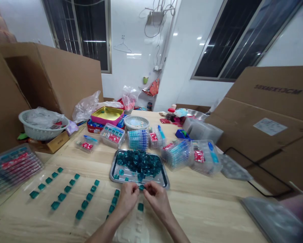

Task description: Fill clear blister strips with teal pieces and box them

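Left hand (128, 197) and right hand (155, 196) pinch one teal cube (141, 187) at the near edge of a metal tray (133, 178) heaped with teal pieces (141, 162), on a tabletop (202, 209)

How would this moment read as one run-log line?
left hand: at teal piece | right hand: at same piece | metal tray: beyond hands, heaped teal pieces | teal rows: left of hands

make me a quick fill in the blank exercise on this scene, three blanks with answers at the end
1. The left hand and right hand meet at a teal piece by the metal tray's ____ edge (near or far).
2. The leftmost row of teal blocks holds ____ blocks.
3. The lettering on the right-hand cardboard box ends in the letters ____.

Missing words: near; five; CM
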A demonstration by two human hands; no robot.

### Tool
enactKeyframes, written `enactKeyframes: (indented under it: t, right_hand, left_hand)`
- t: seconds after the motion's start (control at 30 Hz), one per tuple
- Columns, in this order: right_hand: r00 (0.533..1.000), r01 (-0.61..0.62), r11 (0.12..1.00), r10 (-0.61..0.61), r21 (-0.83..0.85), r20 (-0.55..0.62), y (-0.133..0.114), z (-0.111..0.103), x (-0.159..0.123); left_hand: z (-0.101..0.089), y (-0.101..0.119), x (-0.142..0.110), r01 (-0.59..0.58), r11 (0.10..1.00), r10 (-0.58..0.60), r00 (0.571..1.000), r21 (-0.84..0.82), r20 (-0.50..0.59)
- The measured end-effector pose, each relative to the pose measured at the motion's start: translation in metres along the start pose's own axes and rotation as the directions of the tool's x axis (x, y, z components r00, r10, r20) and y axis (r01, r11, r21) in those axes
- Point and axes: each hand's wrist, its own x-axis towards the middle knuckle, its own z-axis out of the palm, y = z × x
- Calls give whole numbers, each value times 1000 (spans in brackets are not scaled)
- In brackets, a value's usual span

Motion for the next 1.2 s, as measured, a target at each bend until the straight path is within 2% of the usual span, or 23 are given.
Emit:
enactKeyframes:
  t: [0.07, 0.17, 0.27, 0.37, 0.4, 0.47, 0.53, 0.6, 0.77, 0.93, 1.03, 1.13, 1.2]
  right_hand:
    - [990, 82, 996, -86, -42, -114, -2, 6, -3]
    - [981, 51, 995, -34, 85, -192, 2, 13, -4]
    - [964, -21, 971, 83, 238, -252, 11, 8, -1]
    - [947, -53, 963, 133, 266, -293, 18, -13, 3]
    - [958, -76, 968, 138, 241, -251, 19, -21, 4]
    - [986, -141, 978, 152, 151, -65, 21, -32, 4]
    - [972, -198, 979, 190, 49, 137, 21, -34, 5]
    - [947, -220, 975, 223, -37, 231, 20, -28, 5]
    - [947, -109, 951, 188, -290, 259, 10, -6, 9]
    - [967, -9, 853, 140, -521, 214, 3, 6, 9]
    - [965, 13, 852, 126, -524, 229, 10, 6, 7]
    - [953, -17, 896, 149, -443, 265, 19, 2, 3]
    - [958, 1, 932, 103, -361, 268, 22, -3, -1]
  left_hand:
    - [2, 4, 4, 30, 999, -31, 999, -33, -33]
    - [7, 7, 7, 82, 992, -85, 996, -97, -20]
    - [2, 5, 6, 69, 997, -66, 994, 33, -89]
    - [-20, 0, 4, 59, 982, -28, 986, 181, -165]
    - [-28, -2, 5, 60, 976, -26, 986, 210, -164]
    - [-44, -6, 8, 58, 936, -7, 989, 346, -149]
    - [-54, -7, 13, 62, 851, 12, 990, 521, -139]
    - [-58, -8, 18, 72, 784, 20, 990, 617, -141]
    - [-60, -10, 29, 74, 753, 37, 987, 653, -155]
    - [-65, -16, 34, 116, 733, 59, 971, 670, -232]
    - [-66, -22, 35, 87, 723, 78, 975, 686, -206]
    - [-66, -26, 35, 91, 721, 80, 974, 687, -212]
    - [-66, -27, 34, 96, 718, 82, 972, 689, -221]
